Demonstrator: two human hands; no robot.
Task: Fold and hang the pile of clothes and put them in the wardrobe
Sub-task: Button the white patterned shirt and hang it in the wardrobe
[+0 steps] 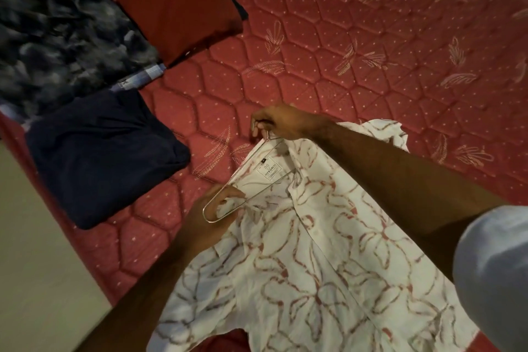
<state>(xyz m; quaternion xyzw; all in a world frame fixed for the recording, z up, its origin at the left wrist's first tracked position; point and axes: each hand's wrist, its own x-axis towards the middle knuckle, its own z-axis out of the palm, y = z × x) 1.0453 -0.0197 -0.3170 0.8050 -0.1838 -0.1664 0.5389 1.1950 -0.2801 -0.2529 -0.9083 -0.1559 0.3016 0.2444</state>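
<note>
A white shirt with a red-brown floral print (308,251) lies spread on the red quilted mattress (357,46), collar toward the far side. A thin metal wire hanger (243,180) lies across the collar, partly inside the neck opening. My right hand (283,123) pinches the hanger's hook at the collar's far edge. My left hand (214,214) grips the shirt's left shoulder fabric together with the hanger's rounded end. The hanger's other end is hidden under the cloth.
Folded clothes lie at the left of the mattress: a dark navy garment (105,157), a dark red one (177,8), and a grey-black patterned one (63,37) over a checked cloth (143,77). A pale floor (37,266) runs along the mattress's left edge.
</note>
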